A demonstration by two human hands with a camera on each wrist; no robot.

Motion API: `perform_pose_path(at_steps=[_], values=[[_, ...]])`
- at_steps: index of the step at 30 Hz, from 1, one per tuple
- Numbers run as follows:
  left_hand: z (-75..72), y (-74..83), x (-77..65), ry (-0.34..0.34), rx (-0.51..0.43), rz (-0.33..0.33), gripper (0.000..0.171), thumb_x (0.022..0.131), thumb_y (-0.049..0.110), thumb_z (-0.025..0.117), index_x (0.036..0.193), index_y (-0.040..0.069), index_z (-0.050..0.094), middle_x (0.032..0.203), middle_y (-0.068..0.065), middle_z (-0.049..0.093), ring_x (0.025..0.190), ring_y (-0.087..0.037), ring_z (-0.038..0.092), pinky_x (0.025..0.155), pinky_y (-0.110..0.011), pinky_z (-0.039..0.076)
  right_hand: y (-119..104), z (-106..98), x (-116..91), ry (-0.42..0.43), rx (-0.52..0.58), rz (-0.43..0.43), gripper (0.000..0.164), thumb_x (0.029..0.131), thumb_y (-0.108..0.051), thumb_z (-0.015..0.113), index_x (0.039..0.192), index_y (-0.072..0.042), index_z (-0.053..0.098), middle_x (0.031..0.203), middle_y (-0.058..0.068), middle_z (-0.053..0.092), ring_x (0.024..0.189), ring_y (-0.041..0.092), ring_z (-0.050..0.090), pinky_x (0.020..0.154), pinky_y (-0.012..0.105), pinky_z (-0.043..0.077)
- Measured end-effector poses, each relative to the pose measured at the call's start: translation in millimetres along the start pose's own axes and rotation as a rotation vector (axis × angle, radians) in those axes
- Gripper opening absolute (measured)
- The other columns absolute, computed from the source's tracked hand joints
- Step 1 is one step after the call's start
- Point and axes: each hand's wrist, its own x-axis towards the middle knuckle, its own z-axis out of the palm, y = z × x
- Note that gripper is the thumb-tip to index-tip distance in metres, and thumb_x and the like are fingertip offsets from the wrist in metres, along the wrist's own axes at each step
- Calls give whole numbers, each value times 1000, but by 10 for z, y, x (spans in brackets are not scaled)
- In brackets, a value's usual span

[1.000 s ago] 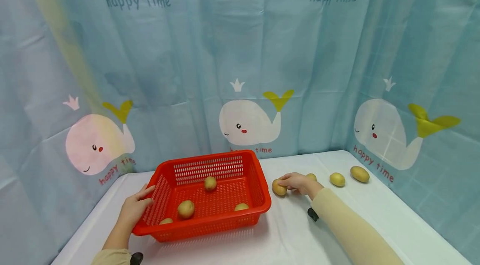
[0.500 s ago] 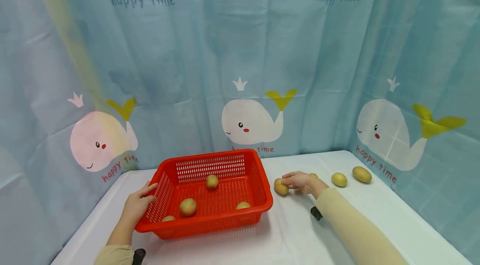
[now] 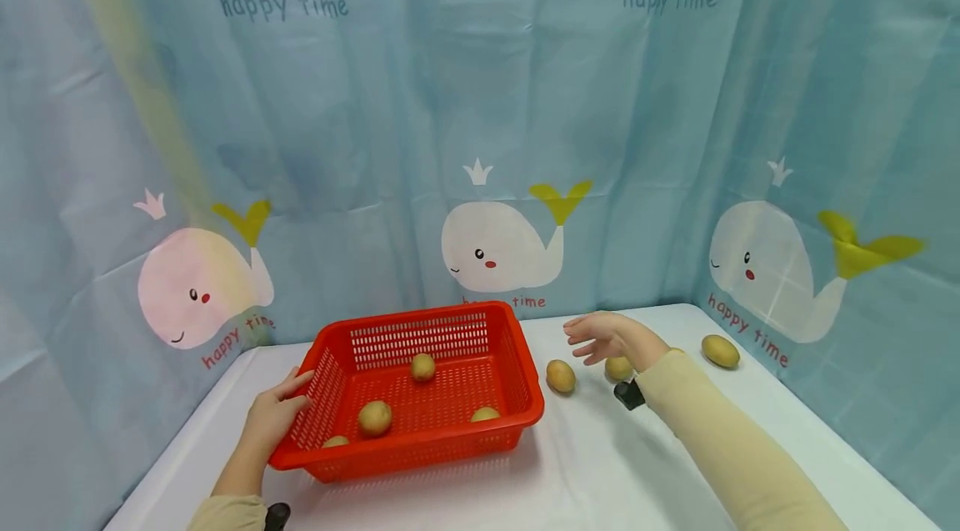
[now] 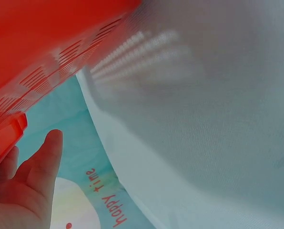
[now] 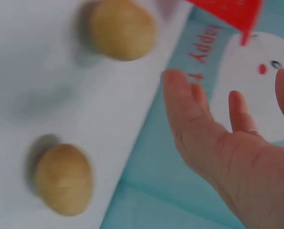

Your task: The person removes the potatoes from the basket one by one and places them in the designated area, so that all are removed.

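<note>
A red slotted plastic basket (image 3: 405,439) stands left of centre in the head view, with several potatoes (image 3: 375,418) spread inside it. My left hand (image 3: 272,421) grips its left rim; the left wrist view shows the thumb (image 4: 46,157) sticking out beside the red lip, other fingers partly hidden. My right hand (image 3: 607,337) hovers above the table right of the basket, fingers spread and holding nothing. Below it lie one potato (image 3: 560,377) near the basket and a second potato (image 3: 618,368) nearer the wrist. Both also appear, blurred, in the right wrist view.
Farther right on the white tablecloth (image 3: 750,414) lies another potato (image 3: 720,351); one more potato (image 3: 676,350) is mostly covered by the right forearm. A blue curtain (image 3: 480,97) with whale prints closes off the back and sides of the table.
My right hand has let go of the potato beside the basket and risen up and slightly right. That potato stays on the table. The left hand keeps its place at the basket.
</note>
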Motion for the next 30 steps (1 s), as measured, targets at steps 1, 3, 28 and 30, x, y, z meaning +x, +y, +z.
perform_pose_path(at_steps=[1, 3, 28, 30], values=[[-8, -12, -8, 0, -1, -8, 54, 95, 8, 45, 146, -1, 31, 156, -22, 12, 139, -51, 15, 100, -51, 40, -45, 24, -7, -5, 21, -6, 54, 101, -14, 47, 147, 9, 27, 148, 34, 30, 134, 49, 34, 108, 58, 31], [-19, -30, -19, -2, -8, -18, 53, 96, 9, 45, 146, 0, 31, 156, -22, 12, 139, -52, 16, 97, -49, 43, -127, 75, -26, 1, 63, -19, 55, 101, -14, 48, 146, 10, 27, 145, 34, 35, 133, 47, 38, 107, 56, 33], [16, 1, -37, 27, -22, 5, 52, 93, 6, 46, 144, -3, 36, 155, -22, 16, 141, -50, 14, 104, -53, 37, -694, 1038, 286, -109, 491, -46, 47, 99, -11, 53, 142, -2, 36, 139, 23, 44, 107, 30, 53, 109, 50, 34], [18, 13, -23, 24, -20, 5, 52, 94, 6, 46, 144, -3, 36, 155, -22, 16, 140, -50, 16, 103, -53, 39, -694, 1115, 353, -127, 510, -27, 48, 99, -11, 53, 143, -3, 34, 140, 24, 44, 113, 31, 51, 110, 51, 33]])
